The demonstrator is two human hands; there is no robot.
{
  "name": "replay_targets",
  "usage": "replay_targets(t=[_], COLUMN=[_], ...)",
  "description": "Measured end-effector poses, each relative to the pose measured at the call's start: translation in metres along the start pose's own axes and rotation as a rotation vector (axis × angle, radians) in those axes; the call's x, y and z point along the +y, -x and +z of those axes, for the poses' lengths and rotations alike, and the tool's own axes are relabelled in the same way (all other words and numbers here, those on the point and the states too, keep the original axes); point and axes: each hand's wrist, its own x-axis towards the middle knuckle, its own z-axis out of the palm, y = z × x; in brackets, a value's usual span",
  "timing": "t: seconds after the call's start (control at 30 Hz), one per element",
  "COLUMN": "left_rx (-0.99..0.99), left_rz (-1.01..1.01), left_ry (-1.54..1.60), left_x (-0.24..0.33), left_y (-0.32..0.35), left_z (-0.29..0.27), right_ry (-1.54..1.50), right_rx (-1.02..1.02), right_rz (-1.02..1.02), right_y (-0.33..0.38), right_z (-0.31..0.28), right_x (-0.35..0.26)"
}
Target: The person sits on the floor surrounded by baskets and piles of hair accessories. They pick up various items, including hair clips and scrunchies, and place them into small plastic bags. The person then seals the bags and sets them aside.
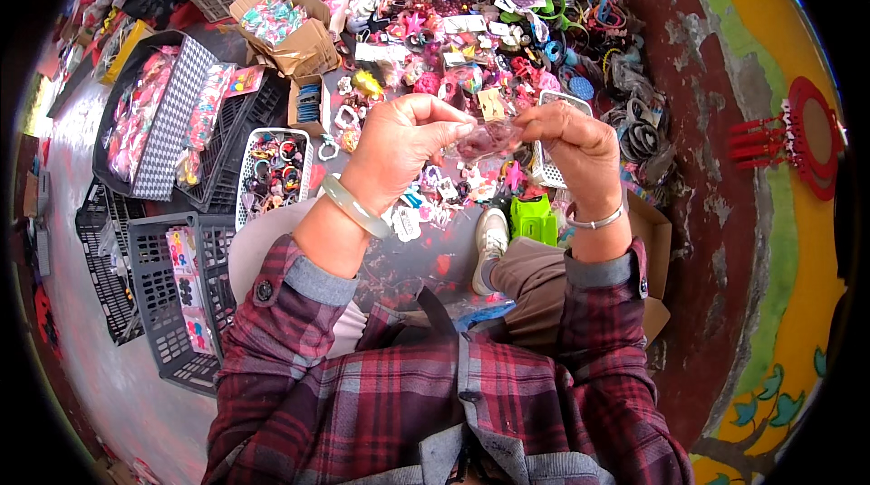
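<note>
Between my hands is a small clear plastic bag (488, 139) with something dark reddish inside; I cannot make out what. My left hand (403, 139) pinches its left end between thumb and forefinger. On the other end, the bent fingers of my right hand (580, 142) are closed. Both hands are raised above a wide pile of hair accessories (435, 50) on the floor. Behind the bag shows a small tan card (490, 104). A white basket (550, 175) is partly hidden by my right hand.
At my left are a white basket of hair ties (274, 169), a dark crate (172, 304), a cardboard box of packets (276, 18) and a black bag of packaged goods (149, 122). A bright green box (535, 219) is near my shoe (492, 245). A painted wall (770, 240) rises on the right.
</note>
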Motion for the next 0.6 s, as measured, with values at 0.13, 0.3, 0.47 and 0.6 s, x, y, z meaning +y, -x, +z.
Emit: replay_targets(t=[0.13, 0.3, 0.47, 0.6], left_rx=[0.044, 0.037, -0.038, -0.067], left_rz=[-0.010, 0.146, 0.380, 0.356], left_ry=[-0.116, -0.527, -0.660, -0.636], left_x=[0.000, -0.014, -0.016, -0.008], left_y=[0.001, 0.004, 0.006, 0.007], left_z=[0.002, 0.008, 0.013, 0.012], right_ry=[-0.023, 0.428, 0.419, 0.322], right_rx=[0.122, -0.078, -0.189, -0.128], right_rz=[0.234, -0.081, -0.179, -0.144], right_y=[0.001, -0.004, 0.000, 0.003], right_z=[-0.016, 0.007, 0.021, 0.017], right_x=[0.013, -0.001, 0.010, 0.010])
